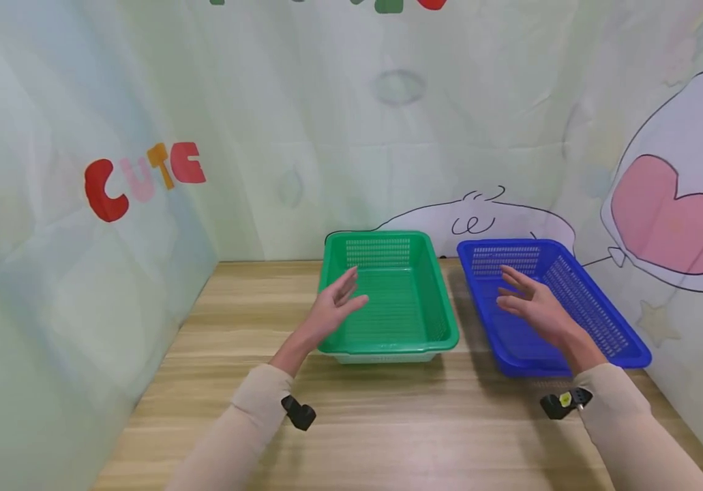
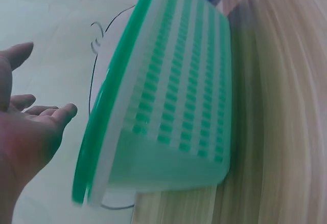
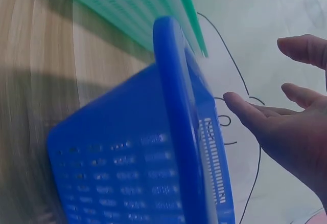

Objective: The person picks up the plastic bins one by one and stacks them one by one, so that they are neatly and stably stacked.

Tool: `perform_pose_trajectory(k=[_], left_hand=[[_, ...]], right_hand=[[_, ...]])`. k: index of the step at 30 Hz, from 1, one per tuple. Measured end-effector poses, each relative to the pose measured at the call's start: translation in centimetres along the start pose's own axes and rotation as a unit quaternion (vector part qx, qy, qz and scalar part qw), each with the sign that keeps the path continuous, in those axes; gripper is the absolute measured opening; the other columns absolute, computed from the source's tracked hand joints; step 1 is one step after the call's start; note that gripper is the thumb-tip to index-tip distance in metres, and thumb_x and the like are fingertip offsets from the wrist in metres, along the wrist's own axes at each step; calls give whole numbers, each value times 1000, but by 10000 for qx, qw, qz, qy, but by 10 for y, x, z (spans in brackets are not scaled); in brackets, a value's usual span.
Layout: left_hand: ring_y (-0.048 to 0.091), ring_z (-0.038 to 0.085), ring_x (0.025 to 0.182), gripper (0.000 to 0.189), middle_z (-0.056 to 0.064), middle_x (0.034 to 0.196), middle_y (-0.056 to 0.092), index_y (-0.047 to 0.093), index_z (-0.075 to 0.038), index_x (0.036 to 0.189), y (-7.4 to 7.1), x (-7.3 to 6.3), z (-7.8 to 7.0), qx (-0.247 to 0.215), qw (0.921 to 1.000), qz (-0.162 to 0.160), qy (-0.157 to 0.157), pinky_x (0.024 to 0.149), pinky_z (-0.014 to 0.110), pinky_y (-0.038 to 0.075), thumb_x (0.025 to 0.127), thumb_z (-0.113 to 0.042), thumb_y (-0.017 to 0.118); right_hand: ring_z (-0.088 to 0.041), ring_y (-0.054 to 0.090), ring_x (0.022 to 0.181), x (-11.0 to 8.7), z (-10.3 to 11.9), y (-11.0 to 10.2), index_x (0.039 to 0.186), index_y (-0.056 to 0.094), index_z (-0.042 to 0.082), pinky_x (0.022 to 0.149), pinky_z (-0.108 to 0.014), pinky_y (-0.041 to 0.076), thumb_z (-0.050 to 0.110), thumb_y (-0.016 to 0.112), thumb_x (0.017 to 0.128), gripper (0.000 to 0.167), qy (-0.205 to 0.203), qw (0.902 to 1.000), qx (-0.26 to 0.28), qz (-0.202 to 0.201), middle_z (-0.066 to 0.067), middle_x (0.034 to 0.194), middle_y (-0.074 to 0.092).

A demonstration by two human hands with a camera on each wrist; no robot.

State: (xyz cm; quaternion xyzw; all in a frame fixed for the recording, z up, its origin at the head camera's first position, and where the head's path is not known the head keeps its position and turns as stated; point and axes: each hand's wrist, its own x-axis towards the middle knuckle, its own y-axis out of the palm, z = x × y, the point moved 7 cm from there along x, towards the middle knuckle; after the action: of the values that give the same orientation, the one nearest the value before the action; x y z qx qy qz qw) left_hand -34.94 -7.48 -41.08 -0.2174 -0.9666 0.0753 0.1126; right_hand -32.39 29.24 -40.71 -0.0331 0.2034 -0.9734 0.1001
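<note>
My left hand [image 1: 334, 305] is held over the left side of a green plastic basket [image 1: 382, 300], fingers loosely extended and holding nothing. The basket has slotted walls and a pale outer shell. Over a blue plastic basket [image 1: 511, 341] on the right, my right hand [image 1: 535, 307] hovers with relaxed, spread fingers and nothing in it. In the left wrist view, the left hand [image 2: 33, 132] is above the green basket's rim [image 2: 110, 91]. The right wrist view has the right hand [image 3: 291, 116] apart from the blue basket's rim [image 3: 176, 111]. No contents show inside either basket.
Both baskets stand side by side on a wood-grain table [image 1: 253, 320], near its back edge. A printed cloth backdrop [image 1: 302, 136] rises behind and along both sides. Small black devices [image 1: 298, 412] are worn on both wrists.
</note>
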Motion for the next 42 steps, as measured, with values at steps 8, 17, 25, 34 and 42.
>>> perform_pose_trajectory(k=[8, 17, 25, 34, 42], left_hand=[[31, 21, 146, 72, 7, 163, 25, 20, -13, 160, 33, 13, 1, -53, 9998, 196, -39, 114, 38, 32, 103, -36, 57], [32, 21, 145, 66, 9, 162, 27, 23, -12, 160, 84, 24, -5, -348, 9976, 601, -78, 114, 36, 32, 105, -32, 53], [32, 23, 145, 66, 10, 163, 24, 21, -11, 160, 144, 21, -14, -617, 9898, 1282, -117, 111, 28, 35, 106, -31, 51], [30, 17, 145, 71, 0, 164, 21, 19, -18, 161, 190, 16, -15, -107, 9877, 1511, -393, 112, 28, 33, 103, -41, 52], [21, 21, 149, 80, -6, 166, 13, 13, -21, 162, 214, 9, -6, 504, 9847, 1406, -898, 118, 42, 26, 100, -51, 53]], right_hand=[[-46, 27, 143, -6, -14, -28, 161, 16, 10, 109, -68, 25, 27, 64, 99, 80, -93, 9991, -306, -282, -20, 163, 19], [-45, 24, 144, -24, -36, -62, 161, 19, 11, 108, -68, 25, 36, 62, 100, 79, 60, 9956, -793, -502, -23, 161, 23], [-50, 19, 143, -41, -59, -87, 159, 18, 3, 115, -52, 28, 35, 60, 101, 79, 294, 9931, -918, -661, -28, 160, 18], [-63, 20, 136, -57, -71, -111, 155, 24, -4, 102, -77, 21, 36, 58, 102, 75, 505, 9792, -1568, -1189, -40, 153, 21], [-67, 30, 125, -65, -79, -119, 147, 32, -13, 95, -79, 28, 25, 54, 103, 63, 629, 9614, -2290, -1389, -49, 141, 29]])
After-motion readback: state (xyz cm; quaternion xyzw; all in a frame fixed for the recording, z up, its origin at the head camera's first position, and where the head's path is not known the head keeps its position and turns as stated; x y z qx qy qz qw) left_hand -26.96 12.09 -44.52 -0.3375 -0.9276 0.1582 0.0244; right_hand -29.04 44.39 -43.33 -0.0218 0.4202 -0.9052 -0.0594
